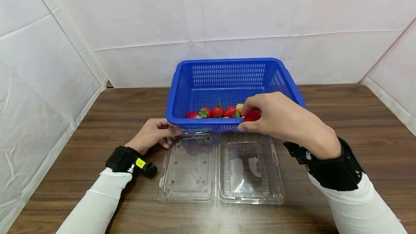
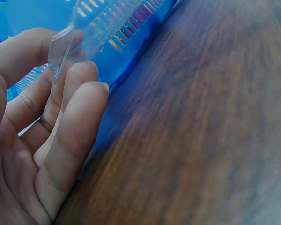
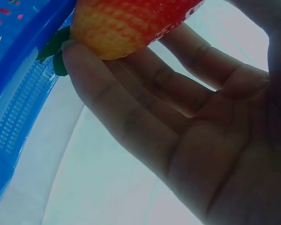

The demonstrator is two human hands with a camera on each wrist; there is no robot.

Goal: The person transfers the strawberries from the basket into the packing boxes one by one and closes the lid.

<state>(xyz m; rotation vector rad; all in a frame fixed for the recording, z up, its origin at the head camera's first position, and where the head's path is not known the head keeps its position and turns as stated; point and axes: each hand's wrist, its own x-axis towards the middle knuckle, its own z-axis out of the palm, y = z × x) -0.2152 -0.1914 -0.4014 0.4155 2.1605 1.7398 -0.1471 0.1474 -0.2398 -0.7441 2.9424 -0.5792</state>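
Note:
My right hand [image 1: 286, 120] holds a red strawberry [image 1: 252, 115] over the front rim of a blue plastic basket [image 1: 227, 121]. In the right wrist view that strawberry [image 3: 126, 28] shows a yellowish part and green leaves, with curled fingers around it. Several other strawberries [image 1: 217, 111] lie along the basket's front side. Before the basket, a clear plastic clamshell box [image 1: 191, 172] lies opened flat, its two halves side by side. My left hand [image 1: 151, 134] pinches its far left edge; the left wrist view shows the clear lip [image 2: 61, 47] between thumb and fingers.
A brown wooden table [image 1: 130, 208] bears everything. White sheeting [image 1: 227, 17] rises behind the basket and at both sides. The basket stands near the table's back edge, its front rim close over the clamshell's far edge.

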